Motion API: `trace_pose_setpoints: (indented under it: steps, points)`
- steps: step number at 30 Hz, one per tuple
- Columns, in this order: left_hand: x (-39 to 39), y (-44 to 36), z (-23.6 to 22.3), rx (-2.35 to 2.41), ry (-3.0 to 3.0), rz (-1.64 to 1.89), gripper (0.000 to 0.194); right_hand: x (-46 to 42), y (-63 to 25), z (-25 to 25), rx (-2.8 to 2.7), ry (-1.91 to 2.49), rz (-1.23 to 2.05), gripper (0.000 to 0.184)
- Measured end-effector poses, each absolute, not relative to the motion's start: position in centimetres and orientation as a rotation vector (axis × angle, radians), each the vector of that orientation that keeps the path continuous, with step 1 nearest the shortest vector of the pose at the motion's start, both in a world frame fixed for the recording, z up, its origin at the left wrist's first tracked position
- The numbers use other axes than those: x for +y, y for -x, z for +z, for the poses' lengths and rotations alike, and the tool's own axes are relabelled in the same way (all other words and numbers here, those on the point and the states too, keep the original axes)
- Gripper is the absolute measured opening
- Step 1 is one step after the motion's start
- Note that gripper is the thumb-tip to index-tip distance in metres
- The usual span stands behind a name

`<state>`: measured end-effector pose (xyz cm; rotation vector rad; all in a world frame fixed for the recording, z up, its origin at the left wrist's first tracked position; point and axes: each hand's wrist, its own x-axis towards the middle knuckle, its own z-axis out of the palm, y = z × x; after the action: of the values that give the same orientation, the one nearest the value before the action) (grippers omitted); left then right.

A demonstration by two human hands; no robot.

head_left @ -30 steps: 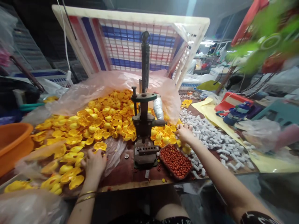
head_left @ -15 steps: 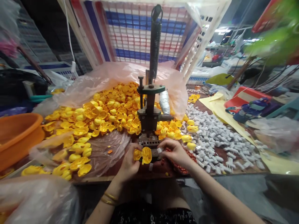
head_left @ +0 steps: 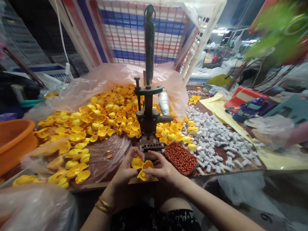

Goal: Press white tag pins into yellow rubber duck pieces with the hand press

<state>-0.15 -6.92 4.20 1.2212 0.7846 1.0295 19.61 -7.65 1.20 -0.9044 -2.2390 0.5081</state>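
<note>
Both hands meet at the table's front edge, just below the base of a small hand press (head_left: 148,118). My left hand (head_left: 125,168) grips a yellow plastic duck half-shell (head_left: 137,162). My right hand (head_left: 162,168) pinches a second yellow piece (head_left: 145,170) against it, fingers curled over the top. A large heap of yellow duck halves (head_left: 101,118) lies on a plastic sheet to the left and behind the press. A small tray of red beads (head_left: 181,157) sits right of my right hand.
White small parts (head_left: 216,144) are spread over the right of the table. An orange basin (head_left: 13,141) stands at the far left. A tilted white crate (head_left: 134,32) rises behind the press. A clear bag (head_left: 36,208) lies at the lower left.
My hands drew back from the press base toward me and closed together on the duck pieces. The white part seen in my right fingers is no longer visible. The view shifted slightly.
</note>
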Motion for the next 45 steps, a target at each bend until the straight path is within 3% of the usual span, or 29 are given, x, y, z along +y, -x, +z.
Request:
trace_pose_setpoints:
  steps: [5,9,13,17,20,27,45]
  points:
    - [-9.4,-1.0,1.9,1.007,-0.957,1.303,0.048,-8.6,-18.9,0.9,-2.195,0.894,0.508,0.038]
    - [-10.3,-1.6,0.3,1.102,-1.108,1.265,0.033,-7.7,-20.3,1.9,-2.167,0.965,0.602,0.037]
    - [-9.2,-0.7,-0.2,1.232,-0.899,1.383,0.036,-5.1,-25.3,2.1,-2.185,1.443,0.409,0.016]
    - [-8.2,-0.8,0.2,1.230,-0.701,1.426,0.041,-3.2,-28.9,1.0,-2.302,1.767,0.262,0.021]
    - [-8.1,-1.8,1.0,1.145,-0.583,1.419,0.038,-3.5,-28.2,1.3,-2.186,1.670,0.303,0.017]
    - [-8.0,-3.4,2.8,0.990,-0.428,1.411,0.038,-6.2,-20.5,4.3,-1.881,0.947,0.696,0.013]
    - [-8.3,-2.9,3.5,0.945,-0.394,1.392,0.036,-6.3,-18.4,3.8,-1.894,0.888,0.655,0.019]
